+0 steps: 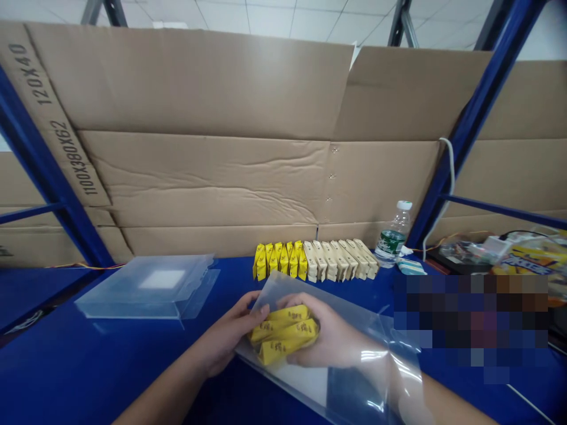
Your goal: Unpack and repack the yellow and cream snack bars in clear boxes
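Several yellow packets are bunched together inside a clear plastic case near the front of the blue table. My right hand reaches into the case with its fingers wrapped round the packets. From outside, my left hand grips the case's left end, thumb on top beside the packets. Behind the hands stands a row of upright packets, yellow ones on the left and cream ones on the right.
Another clear plastic case with a white label lies at the left. A water bottle stands beyond the row's right end. Cardboard walls the back between blue posts. At the right are a yellow bag and a blurred-out patch.
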The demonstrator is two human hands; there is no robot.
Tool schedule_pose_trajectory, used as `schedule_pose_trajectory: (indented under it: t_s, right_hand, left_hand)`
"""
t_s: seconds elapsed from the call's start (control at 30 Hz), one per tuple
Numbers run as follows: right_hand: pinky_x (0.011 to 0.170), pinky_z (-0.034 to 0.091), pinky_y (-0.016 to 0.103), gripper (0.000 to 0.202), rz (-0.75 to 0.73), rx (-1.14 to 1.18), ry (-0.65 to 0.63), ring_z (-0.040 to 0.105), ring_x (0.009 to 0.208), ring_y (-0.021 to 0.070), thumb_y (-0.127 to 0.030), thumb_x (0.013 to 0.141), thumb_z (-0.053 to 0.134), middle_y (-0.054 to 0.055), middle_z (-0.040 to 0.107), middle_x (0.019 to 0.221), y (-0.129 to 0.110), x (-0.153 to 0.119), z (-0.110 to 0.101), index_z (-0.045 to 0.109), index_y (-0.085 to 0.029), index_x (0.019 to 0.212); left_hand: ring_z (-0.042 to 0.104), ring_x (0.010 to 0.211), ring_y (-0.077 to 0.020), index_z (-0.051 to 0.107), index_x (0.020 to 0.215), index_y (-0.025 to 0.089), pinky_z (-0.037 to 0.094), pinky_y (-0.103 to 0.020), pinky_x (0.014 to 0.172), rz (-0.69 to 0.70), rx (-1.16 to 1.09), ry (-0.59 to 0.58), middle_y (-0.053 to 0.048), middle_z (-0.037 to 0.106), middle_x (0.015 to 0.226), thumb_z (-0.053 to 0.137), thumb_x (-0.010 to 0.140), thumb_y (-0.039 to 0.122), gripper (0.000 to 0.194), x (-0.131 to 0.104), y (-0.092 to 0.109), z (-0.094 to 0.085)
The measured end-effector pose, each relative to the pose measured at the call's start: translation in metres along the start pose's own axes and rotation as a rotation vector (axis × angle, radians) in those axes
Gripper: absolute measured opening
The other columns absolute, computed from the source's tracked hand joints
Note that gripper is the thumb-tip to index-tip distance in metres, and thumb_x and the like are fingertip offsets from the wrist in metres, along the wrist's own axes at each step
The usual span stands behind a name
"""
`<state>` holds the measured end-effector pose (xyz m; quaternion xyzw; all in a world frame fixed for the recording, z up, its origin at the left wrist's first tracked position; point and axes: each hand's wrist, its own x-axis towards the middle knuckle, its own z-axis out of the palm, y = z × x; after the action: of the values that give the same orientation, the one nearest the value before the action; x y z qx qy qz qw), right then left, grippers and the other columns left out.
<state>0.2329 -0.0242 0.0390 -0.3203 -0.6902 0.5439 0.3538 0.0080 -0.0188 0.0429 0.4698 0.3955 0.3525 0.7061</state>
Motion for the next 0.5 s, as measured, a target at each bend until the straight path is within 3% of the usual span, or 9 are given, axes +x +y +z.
schedule_pose_trajectory:
  t_s: [0.23,0.33,0.5]
  right_hand:
    - [0.075,0.057,0.031,0.070,0.007,0.033,-0.019,0.069,0.091,0.0200,-0.018,0.057,0.087,0.002,0.069,0.106,-0.001,0.000,-0.001,0.054,-0.023,0.118]
    - [0.073,0.057,0.030,0.061,0.022,-0.031,-0.012,0.069,0.089,0.0203,-0.019,0.057,0.087,0.001,0.070,0.100,-0.010,-0.003,-0.001,0.057,-0.022,0.110]
    - [0.077,0.059,0.035,0.063,-0.062,-0.090,0.033,0.070,0.091,0.0242,-0.023,0.057,0.088,0.004,0.072,0.103,-0.012,-0.008,-0.002,0.057,-0.023,0.112]
  left_hand:
    - [0.070,0.094,-0.0213,0.050,0.127,0.023,0.054,-0.032,0.082,-0.006,-0.009,0.009,-0.006,0.071,0.106,0.080,0.075,0.049,0.066,0.000,0.004,-0.006]
    - [0.070,0.091,-0.0206,0.048,0.129,0.023,0.055,-0.032,0.080,0.019,0.029,0.027,-0.006,0.070,0.104,0.080,0.075,0.048,0.068,-0.006,0.010,-0.009]
    - [0.071,0.077,-0.0222,0.048,0.129,0.025,0.056,-0.030,0.056,0.004,0.111,0.150,-0.004,0.071,0.095,0.080,0.074,0.050,0.069,-0.032,0.035,-0.021]
